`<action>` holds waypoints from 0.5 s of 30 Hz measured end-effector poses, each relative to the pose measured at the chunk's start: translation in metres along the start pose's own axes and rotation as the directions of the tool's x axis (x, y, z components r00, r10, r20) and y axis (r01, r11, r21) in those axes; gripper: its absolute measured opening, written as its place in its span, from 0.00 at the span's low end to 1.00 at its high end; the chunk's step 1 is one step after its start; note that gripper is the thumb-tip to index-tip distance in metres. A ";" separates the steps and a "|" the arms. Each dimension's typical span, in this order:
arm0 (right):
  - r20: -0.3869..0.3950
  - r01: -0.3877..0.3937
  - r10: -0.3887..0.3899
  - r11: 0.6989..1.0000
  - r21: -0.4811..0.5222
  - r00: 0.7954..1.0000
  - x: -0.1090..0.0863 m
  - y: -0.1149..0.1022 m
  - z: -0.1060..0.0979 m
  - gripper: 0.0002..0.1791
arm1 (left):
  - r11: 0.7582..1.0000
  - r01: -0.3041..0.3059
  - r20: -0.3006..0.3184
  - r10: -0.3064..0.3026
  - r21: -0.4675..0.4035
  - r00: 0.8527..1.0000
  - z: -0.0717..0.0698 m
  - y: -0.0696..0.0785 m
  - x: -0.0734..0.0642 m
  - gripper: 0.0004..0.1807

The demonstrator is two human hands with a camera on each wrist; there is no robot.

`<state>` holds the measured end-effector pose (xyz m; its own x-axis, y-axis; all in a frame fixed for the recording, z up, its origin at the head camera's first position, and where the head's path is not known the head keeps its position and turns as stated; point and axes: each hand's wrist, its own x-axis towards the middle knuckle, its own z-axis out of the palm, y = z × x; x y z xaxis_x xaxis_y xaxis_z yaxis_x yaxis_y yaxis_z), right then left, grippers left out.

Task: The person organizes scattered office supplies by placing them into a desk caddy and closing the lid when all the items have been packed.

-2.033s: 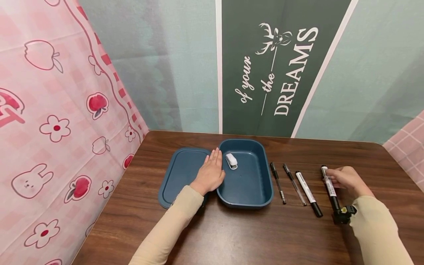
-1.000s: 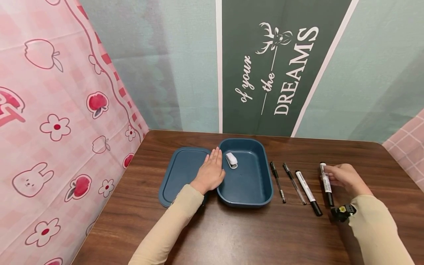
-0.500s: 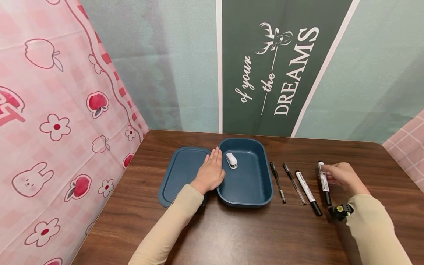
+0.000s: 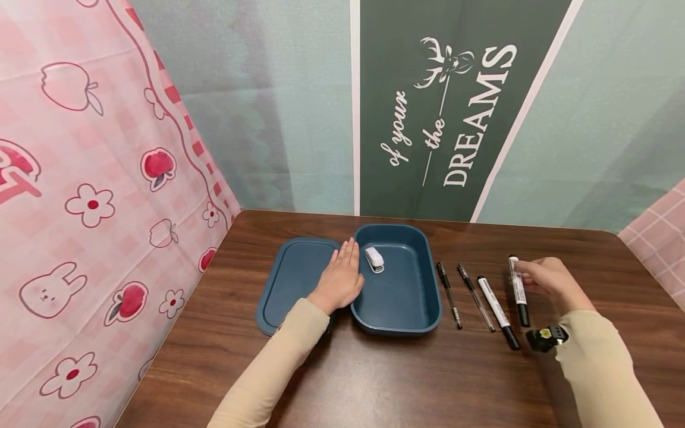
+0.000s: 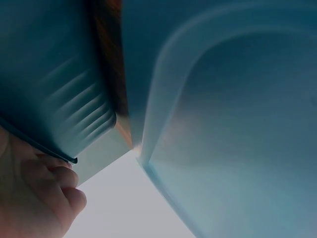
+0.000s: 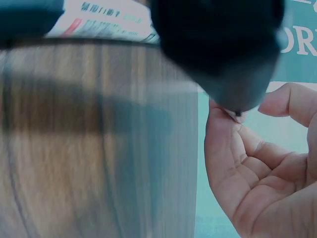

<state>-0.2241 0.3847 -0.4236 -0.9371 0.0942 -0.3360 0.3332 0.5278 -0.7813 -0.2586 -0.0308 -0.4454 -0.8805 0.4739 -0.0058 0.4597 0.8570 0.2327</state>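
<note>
My left hand point(image 4: 339, 276) lies with extended fingers along the left rim of a blue rectangular box point(image 4: 396, 303). Partly under that hand and forearm is the flat blue lid point(image 4: 297, 273), left of the box. Inside the box sits a small white stapler point(image 4: 374, 260). On the right, my right hand point(image 4: 551, 282) pinches a white marker with a black cap point(image 4: 519, 289) near its far end, thumb and fingers on either side. In the right wrist view its dark cap end point(image 6: 218, 44) looms close to the camera.
Another black-capped white marker point(image 4: 499, 312) lies left of the held one. Two slim black pens, a nearer-to-box pen point(image 4: 448, 295) and a clear-barrelled pen point(image 4: 476, 298), lie between it and the box. The wooden table point(image 4: 374, 380) meets a printed curtain point(image 4: 299, 119) at the back.
My right hand has shifted the held marker leftward and slightly away from me, toward the other marker. The left hand, box, lid and stapler have stayed in place.
</note>
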 end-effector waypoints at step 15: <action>-0.010 0.101 -0.101 0.993 0.056 0.995 0.007 -0.017 0.019 0.19 | 1.000 -0.001 -0.005 0.001 -0.002 1.000 0.001 -0.001 -0.001 0.35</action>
<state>-0.2342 0.3605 -0.4222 -0.9670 0.0493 -0.2500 0.2418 0.4869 -0.8393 -0.2584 -0.0318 -0.4463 -0.8805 0.4741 -0.0003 0.4608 0.8560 0.2342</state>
